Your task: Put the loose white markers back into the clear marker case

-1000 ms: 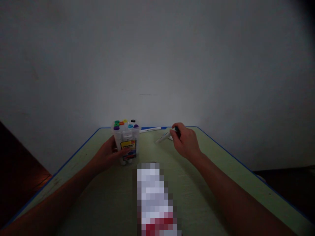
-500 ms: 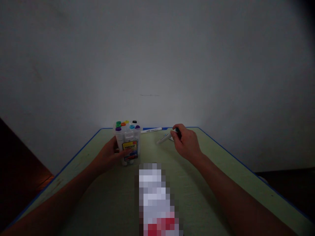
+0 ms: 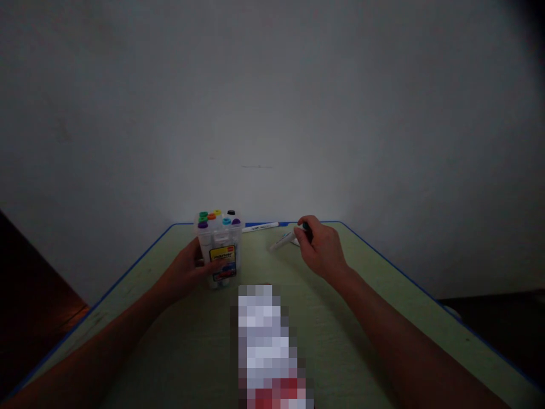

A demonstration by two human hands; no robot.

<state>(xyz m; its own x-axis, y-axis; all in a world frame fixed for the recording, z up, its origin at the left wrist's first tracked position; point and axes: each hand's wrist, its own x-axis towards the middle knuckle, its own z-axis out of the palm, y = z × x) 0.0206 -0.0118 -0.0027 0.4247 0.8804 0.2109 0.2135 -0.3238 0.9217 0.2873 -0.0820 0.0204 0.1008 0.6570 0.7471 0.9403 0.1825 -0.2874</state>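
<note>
My left hand point(image 3: 186, 265) is wrapped round a clear plastic marker case point(image 3: 225, 238) with a yellow and black label. Several markers stand inside it, their caps purple, green, orange, yellow, blue and black. Between the thumb and fingers of my right hand point(image 3: 320, 243) is a white marker point(image 3: 281, 241) with a dark green cap, tilted so its far end points down and left. A second white marker point(image 3: 260, 228) lies flat at the back of the table, between the two hands. Something white shows partly behind my right fingers; its kind is hidden.
The pale green table point(image 3: 170, 341) has a blue edge and its far side meets a grey wall point(image 3: 272, 108). A pixelated white and red shape point(image 3: 266, 341) covers the front middle. Dark floor shows at both sides.
Both hands keep their grips with hardly any movement. The whole view has shifted slightly, so the case and the table appear a little further left.
</note>
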